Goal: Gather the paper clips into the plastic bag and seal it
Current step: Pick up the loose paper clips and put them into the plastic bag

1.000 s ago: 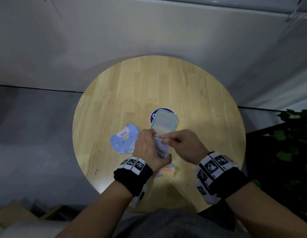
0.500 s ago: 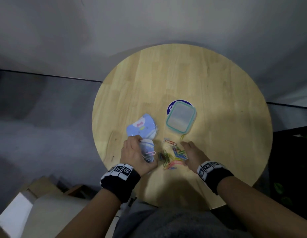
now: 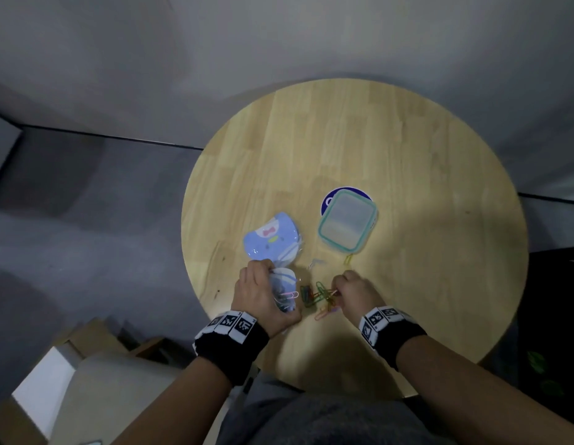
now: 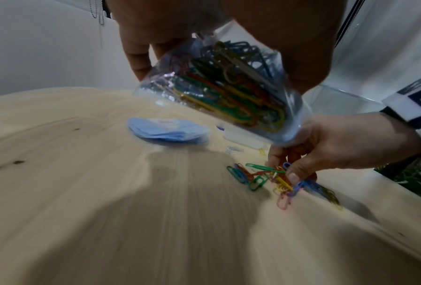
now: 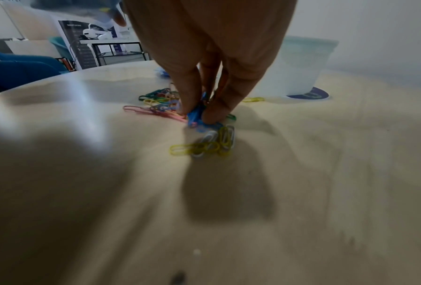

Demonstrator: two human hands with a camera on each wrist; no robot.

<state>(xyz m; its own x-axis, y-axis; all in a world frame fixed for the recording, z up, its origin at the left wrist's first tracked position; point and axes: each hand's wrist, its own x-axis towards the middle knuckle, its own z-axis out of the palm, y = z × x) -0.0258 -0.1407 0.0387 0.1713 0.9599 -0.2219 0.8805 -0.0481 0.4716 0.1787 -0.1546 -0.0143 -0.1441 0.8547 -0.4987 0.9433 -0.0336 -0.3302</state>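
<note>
Plastic bag, part-filled with clips, is held in the left grip. Loose paper clips on the surface are pinched by the right grip, at 3 o'clock of the bag.

The right hand, flat beside the paper clips before, now pinches several at frame centre.

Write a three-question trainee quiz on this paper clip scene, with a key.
1. True or false: the plastic bag in the left hand already holds clips.
2. What does the right hand pinch? A) loose paper clips B) the lidded container C) the blue packet
3. Fill in: a lone yellow clip lies on the round table just in front of the ____.

Key: 1 true; 2 A; 3 lidded container.
</note>
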